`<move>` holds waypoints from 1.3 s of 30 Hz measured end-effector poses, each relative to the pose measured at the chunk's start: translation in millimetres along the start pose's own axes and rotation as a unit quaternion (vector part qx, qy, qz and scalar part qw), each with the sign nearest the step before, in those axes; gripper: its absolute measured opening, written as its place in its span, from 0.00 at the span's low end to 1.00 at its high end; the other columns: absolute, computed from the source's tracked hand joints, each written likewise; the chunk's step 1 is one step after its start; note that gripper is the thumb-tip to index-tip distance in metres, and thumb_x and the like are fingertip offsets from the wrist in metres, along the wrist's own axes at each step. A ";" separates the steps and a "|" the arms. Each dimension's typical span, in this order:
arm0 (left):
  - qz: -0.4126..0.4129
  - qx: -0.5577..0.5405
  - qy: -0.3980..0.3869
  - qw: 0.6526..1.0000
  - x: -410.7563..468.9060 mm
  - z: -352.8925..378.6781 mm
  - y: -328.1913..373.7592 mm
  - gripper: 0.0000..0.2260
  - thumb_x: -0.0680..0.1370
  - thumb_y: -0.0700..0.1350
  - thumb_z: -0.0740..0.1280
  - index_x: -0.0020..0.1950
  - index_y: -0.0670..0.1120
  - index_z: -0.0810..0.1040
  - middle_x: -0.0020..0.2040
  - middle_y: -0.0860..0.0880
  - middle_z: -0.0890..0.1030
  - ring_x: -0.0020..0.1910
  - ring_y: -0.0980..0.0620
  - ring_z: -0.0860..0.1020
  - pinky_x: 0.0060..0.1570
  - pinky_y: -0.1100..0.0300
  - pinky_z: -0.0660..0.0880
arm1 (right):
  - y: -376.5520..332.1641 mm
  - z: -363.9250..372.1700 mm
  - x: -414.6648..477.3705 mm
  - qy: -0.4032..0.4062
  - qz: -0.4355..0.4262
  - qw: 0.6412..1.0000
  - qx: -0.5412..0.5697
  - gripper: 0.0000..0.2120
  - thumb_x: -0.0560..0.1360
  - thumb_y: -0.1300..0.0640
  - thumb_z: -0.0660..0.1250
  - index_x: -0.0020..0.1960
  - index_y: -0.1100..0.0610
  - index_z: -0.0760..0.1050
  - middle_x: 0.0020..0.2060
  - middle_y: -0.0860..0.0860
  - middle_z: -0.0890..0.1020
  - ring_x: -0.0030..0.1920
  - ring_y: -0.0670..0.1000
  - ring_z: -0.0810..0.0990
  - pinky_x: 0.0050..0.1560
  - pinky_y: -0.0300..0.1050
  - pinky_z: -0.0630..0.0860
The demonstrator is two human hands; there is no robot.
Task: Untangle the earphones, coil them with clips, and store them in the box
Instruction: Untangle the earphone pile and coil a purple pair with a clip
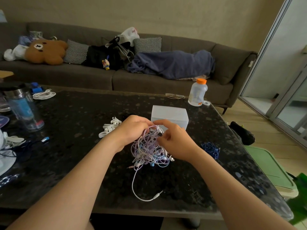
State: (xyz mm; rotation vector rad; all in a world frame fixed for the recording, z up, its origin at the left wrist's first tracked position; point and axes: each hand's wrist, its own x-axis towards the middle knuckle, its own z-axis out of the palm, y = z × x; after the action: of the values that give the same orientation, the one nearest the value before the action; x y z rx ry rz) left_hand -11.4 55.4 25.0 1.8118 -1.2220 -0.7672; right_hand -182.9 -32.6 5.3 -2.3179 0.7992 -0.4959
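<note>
Both hands, left (132,128) and right (174,141), pinch cords of the tangled earphones (149,151) above the table (74,117) (box (169,116) just behind; clips (109,127) left).

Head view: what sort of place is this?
Probably a home living room: a grey sofa with a bear cushion behind the dark coffee table, and a sliding glass door at right.

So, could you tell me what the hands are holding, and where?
The left hand grips the tangled pastel purple-and-blue earphone cords at the top; the right hand pinches strands on the upper right.
</note>
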 end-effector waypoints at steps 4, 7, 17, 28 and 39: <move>0.033 0.029 0.008 0.999 -4.3 1.3 -0.7 0.14 0.88 0.43 0.61 0.64 0.54 0.85 0.55 0.54 0.85 0.58 0.57 0.81 0.66 0.51 0.77 | 0.0 -1.5 -0.4 0.011 0.011 1.000 0.018 0.24 0.81 0.65 0.65 0.73 0.46 0.73 0.36 0.56 0.85 0.26 0.43 0.74 0.28 0.32 0.71; 0.052 0.045 0.017 0.998 -4.6 1.6 -1.6 0.14 0.87 0.41 0.62 0.64 0.54 0.85 0.55 0.57 0.85 0.58 0.59 0.81 0.67 0.50 0.78 | -1.5 -1.3 0.5 0.036 0.030 0.998 0.048 0.17 0.84 0.63 0.62 0.69 0.49 0.77 0.38 0.53 0.87 0.23 0.42 0.72 0.24 0.34 0.68; 0.008 -0.012 0.064 0.998 -2.1 4.6 0.9 0.12 0.87 0.40 0.61 0.55 0.51 0.84 0.49 0.47 0.86 0.46 0.51 0.87 0.44 0.58 0.85 | -1.2 -2.5 2.8 0.088 0.068 0.993 0.039 0.02 0.83 0.57 0.70 0.53 0.54 0.82 0.33 0.49 0.87 0.30 0.44 0.84 0.27 0.29 0.71; -0.055 -0.109 0.095 0.988 -1.7 2.4 8.6 0.10 0.81 0.51 0.70 0.50 0.45 0.85 0.28 0.54 0.76 0.35 0.51 0.77 0.61 0.42 0.80 | 6.6 -10.5 0.0 0.071 0.069 0.993 -0.062 0.05 0.78 0.60 0.69 0.50 0.53 0.83 0.41 0.47 0.85 0.40 0.46 0.82 0.39 0.32 0.75; 0.095 -0.153 0.064 0.982 -14.9 10.0 24.8 0.14 0.88 0.49 0.61 0.49 0.44 0.80 0.28 0.54 0.69 0.30 0.54 0.68 0.42 0.53 0.73 | -9.6 -9.5 -4.6 0.063 0.027 0.997 -0.041 0.07 0.76 0.52 0.74 0.49 0.54 0.81 0.40 0.47 0.82 0.43 0.45 0.79 0.40 0.37 0.74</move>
State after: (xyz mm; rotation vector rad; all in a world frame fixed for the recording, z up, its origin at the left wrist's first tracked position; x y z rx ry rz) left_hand -36.0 61.3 42.3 1.4490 -1.1075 -0.6785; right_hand -187.3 -27.8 18.1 -2.3509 0.9551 -0.6010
